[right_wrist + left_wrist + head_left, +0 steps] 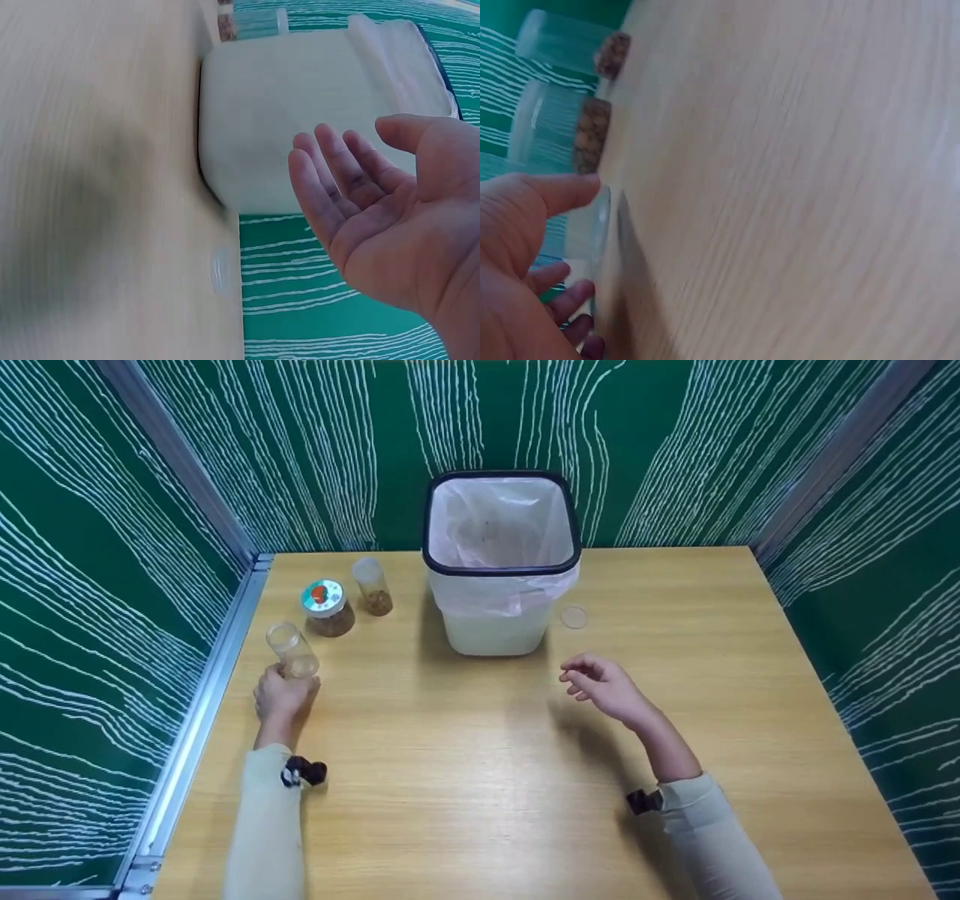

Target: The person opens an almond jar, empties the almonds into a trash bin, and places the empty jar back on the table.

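My left hand point(283, 694) is right beside a clear, uncapped jar point(286, 639) that looks empty, standing at the table's left side. In the left wrist view the thumb stretches out along one side of this jar, and the loosely bent fingers are spread apart from it at the other side. My right hand point(604, 686) hovers over the table in front of the bin point(495, 622), palm turned inward, fingers slightly bent and holding nothing. A thin clear round disc point(574, 617), like a jar lid, lies flat beyond that hand, right of the bin.
Behind the uncapped jar stand a jar with a printed lid point(328, 607) and a slim clear jar point(373, 586), both with brown contents at the bottom. A pinkish liner hangs over the bin's black rim point(502, 571). Green patterned panels point(397, 450) border the wooden table point(465, 780).
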The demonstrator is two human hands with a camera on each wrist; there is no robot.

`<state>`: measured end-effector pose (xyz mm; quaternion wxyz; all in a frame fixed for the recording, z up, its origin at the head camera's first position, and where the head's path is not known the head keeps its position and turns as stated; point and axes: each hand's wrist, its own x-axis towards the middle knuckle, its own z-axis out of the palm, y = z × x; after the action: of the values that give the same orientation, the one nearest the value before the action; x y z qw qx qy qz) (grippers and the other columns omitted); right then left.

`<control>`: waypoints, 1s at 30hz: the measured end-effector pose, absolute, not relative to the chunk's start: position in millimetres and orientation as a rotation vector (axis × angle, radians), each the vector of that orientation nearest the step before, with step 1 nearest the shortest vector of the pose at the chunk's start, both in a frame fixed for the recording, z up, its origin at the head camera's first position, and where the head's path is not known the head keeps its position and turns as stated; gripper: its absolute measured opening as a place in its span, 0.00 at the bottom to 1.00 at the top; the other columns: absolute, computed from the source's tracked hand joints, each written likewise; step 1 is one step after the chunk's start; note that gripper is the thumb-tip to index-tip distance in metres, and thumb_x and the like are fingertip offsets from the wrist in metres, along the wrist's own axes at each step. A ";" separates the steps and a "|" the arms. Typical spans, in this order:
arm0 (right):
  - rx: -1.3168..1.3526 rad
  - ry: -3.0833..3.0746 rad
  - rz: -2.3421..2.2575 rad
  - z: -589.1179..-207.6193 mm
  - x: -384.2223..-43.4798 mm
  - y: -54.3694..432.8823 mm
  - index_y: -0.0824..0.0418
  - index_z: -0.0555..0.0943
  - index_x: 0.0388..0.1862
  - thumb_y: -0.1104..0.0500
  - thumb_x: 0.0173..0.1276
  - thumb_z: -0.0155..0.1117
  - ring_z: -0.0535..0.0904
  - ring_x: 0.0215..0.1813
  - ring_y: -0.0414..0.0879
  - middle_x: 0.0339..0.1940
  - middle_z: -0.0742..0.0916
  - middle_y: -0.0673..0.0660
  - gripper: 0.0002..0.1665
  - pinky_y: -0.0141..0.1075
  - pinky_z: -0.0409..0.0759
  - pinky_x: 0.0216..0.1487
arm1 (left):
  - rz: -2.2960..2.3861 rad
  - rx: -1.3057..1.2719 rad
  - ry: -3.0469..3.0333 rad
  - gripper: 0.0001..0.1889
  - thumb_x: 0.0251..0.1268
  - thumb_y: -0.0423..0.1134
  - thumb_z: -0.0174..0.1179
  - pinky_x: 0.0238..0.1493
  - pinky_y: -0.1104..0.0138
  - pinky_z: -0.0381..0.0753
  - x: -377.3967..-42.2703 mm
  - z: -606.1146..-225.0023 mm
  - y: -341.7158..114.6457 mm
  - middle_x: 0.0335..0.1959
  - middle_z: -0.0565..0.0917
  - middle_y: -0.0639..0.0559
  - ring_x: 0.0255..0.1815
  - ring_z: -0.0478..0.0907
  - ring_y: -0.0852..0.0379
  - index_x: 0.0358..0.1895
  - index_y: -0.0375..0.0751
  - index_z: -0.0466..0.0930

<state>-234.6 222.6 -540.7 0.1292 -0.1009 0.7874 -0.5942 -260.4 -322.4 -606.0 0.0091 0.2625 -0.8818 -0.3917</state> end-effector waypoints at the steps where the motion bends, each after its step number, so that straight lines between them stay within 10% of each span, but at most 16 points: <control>1: -0.302 2.292 -1.724 -541.6 -233.8 220.0 0.74 0.74 0.54 0.60 0.75 0.55 0.80 0.44 0.62 0.45 0.83 0.66 0.18 0.47 0.82 0.45 | -1.232 0.829 -2.755 0.45 0.54 0.51 0.66 0.67 0.44 0.54 -256.7 -605.1 -318.9 0.68 0.66 0.37 0.68 0.59 0.36 0.73 0.38 0.56; 16: -0.308 2.188 -1.847 -542.6 -206.4 175.6 0.72 0.75 0.55 0.61 0.76 0.53 0.79 0.48 0.64 0.48 0.82 0.69 0.17 0.51 0.80 0.48 | -1.872 0.753 -2.462 0.32 0.69 0.44 0.58 0.67 0.58 0.63 -193.9 -593.3 -283.9 0.69 0.62 0.40 0.68 0.60 0.44 0.72 0.38 0.60; 30: -0.174 2.193 -2.005 -547.8 -225.0 153.7 0.71 0.76 0.53 0.61 0.75 0.54 0.81 0.43 0.59 0.45 0.83 0.66 0.15 0.45 0.81 0.45 | -1.900 0.406 -2.291 0.19 0.66 0.29 0.58 0.59 0.57 0.72 -229.0 -582.6 -235.5 0.54 0.76 0.28 0.56 0.74 0.40 0.58 0.21 0.72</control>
<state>-225.0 153.7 -547.8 0.0824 -0.0583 0.7341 -0.6715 -229.0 -235.5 -582.6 0.0688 0.1349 -0.7610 -0.6309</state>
